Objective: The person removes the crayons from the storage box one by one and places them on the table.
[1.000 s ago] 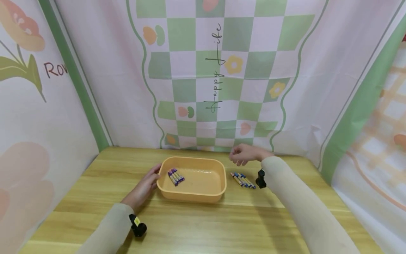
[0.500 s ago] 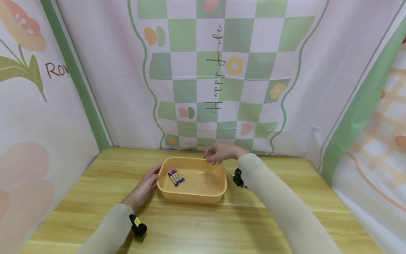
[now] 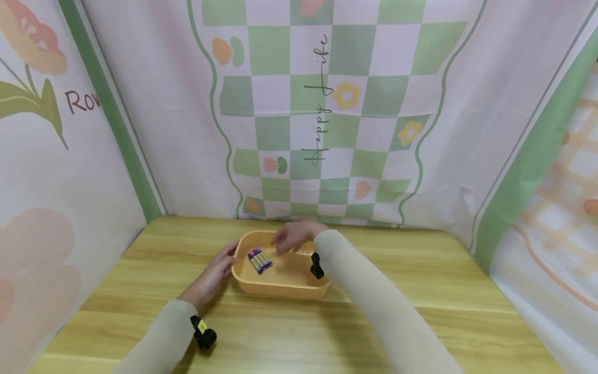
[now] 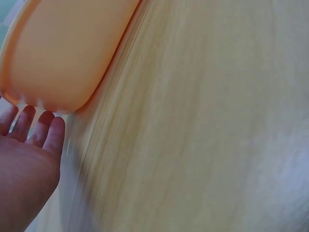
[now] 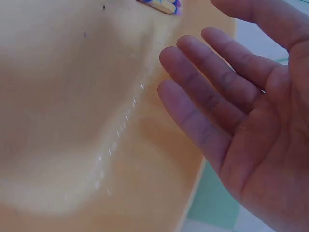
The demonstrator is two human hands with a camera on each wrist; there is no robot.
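Note:
A shallow orange plastic bin stands on the wooden table. Inside it, toward the left, several crayons with purple ends lie side by side. My left hand is at the bin's left end, and in the left wrist view its extended fingertips touch the outer wall. Over the bin, coming in across its back right, reaches my right hand. The right wrist view shows that palm bare, the fingers loosely extended and holding nothing. Some crayons' ends peek in at that view's top.
The wooden table meets a checked fabric backdrop at its back edge. Patterned curtains hang on both sides. My right forearm covers the spot right of the bin.
My right hand has moved left, from above the crayons right of the bin to over the bin. Those crayons are now hidden behind the arm. My left hand has stayed put.

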